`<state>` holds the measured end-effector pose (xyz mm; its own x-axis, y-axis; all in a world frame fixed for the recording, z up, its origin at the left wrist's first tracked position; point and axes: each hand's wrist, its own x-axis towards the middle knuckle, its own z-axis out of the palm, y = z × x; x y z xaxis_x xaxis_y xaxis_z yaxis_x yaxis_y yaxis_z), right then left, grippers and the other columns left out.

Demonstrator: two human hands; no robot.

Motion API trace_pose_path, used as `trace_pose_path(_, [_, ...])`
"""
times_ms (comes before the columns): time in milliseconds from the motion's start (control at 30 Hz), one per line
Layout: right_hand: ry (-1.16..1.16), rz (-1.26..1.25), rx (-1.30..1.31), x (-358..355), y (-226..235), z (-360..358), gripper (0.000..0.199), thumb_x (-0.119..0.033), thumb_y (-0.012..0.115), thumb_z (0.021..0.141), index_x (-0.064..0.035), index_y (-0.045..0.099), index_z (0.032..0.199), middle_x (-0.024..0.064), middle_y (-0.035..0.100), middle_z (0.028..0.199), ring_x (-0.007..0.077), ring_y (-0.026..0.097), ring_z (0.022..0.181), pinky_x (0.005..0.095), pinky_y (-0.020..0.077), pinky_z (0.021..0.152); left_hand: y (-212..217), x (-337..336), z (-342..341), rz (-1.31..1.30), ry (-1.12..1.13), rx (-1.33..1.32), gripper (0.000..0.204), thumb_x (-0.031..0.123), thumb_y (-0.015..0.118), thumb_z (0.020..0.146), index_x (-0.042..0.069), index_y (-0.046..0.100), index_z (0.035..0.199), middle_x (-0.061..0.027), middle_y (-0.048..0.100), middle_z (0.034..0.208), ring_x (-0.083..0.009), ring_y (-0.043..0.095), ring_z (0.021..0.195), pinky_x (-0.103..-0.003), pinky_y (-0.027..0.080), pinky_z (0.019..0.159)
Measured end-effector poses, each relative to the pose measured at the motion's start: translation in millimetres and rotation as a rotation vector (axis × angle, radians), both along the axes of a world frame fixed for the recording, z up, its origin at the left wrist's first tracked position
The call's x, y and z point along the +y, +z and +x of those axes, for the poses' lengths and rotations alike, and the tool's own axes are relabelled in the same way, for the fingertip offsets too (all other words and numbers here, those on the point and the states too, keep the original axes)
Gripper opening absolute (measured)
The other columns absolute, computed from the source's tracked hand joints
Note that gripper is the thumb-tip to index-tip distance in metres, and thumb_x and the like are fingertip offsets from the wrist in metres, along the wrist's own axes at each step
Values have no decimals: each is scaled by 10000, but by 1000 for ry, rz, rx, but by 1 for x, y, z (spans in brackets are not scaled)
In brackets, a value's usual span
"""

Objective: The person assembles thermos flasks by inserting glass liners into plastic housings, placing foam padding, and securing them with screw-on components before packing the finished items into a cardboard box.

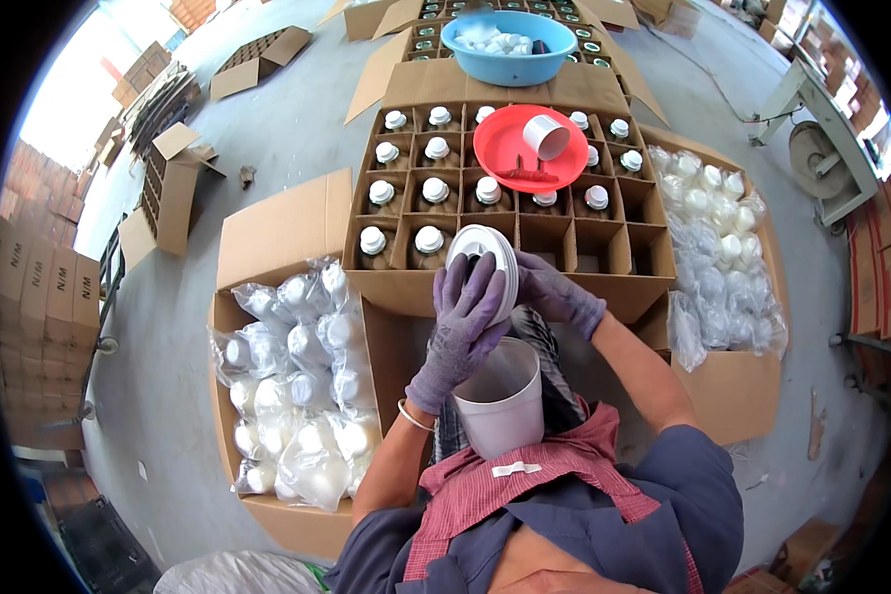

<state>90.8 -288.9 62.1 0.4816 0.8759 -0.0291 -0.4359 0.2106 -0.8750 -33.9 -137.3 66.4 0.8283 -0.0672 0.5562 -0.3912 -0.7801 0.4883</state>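
Observation:
Both my hands wear purple-grey gloves. My left hand [461,322] lies with its fingers bent over the face of a white round ridged lid [505,259], gripping it. My right hand [558,292] is at the lid's right edge, its fingertips partly hidden behind it. Below the lid, a white tub [503,411] stands open in my lap, and nothing shows inside the part I can see. Just beyond my hands is a divided cardboard box [416,282] of brown bottles with white caps [429,240]. Several front right compartments hold no bottle.
A red plate [505,119] with a white cylinder and a red piece rests on the bottles. Farther back sits a blue basin [510,67] of white pieces. Boxes of bagged white containers flank me, left [312,391] and right [713,247]. A wheeled metal stand [812,148] is at right.

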Motion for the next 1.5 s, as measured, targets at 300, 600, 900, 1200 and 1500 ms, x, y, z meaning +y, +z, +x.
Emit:
trace_pose_path(300, [-114,-1463,-1708,41,-24,61,612,-571,679,775,-80,615,1134,118,606,1054,273,618,964,415,480,828,-25,22,-12,-333,-49,398,387,144,571,912,27,579,1281,-183,553,1320,-354,499,1248,-423,386,1070])
trace_pose_path(600, [31,-884,-1738,165,-85,68,482,-405,736,758,-127,573,1116,160,583,1075,335,624,998,455,543,804,-31,32,-4,-1098,163,371,357,201,490,1013,9,555,1308,-131,599,1249,-211,579,1157,-324,465,979])
trace_pose_path(900, [-482,-142,-1659,89,50,38,485,-356,747,773,-69,547,1108,134,534,995,309,570,933,415,479,776,-74,90,9,-1973,-264,371,740,631,470,931,133,339,1462,-157,418,1451,-364,441,1319,-566,489,967])
trace_pose_path(1200, [-451,54,-1247,-20,11,-33,488,-276,696,866,-13,508,1232,170,526,1169,309,547,1086,393,458,935,30,64,4,-1411,-133,232,588,487,510,946,27,492,1312,-110,602,1202,-216,617,1061,-359,512,921])
trace_pose_path(1500, [-341,-243,-1073,-147,-64,-162,633,-327,614,923,-1,388,1416,223,414,1417,377,387,1347,448,279,1151,18,30,-103,-751,249,493,628,329,699,851,-16,461,1319,-146,547,1232,-212,535,1148,-332,407,1033])
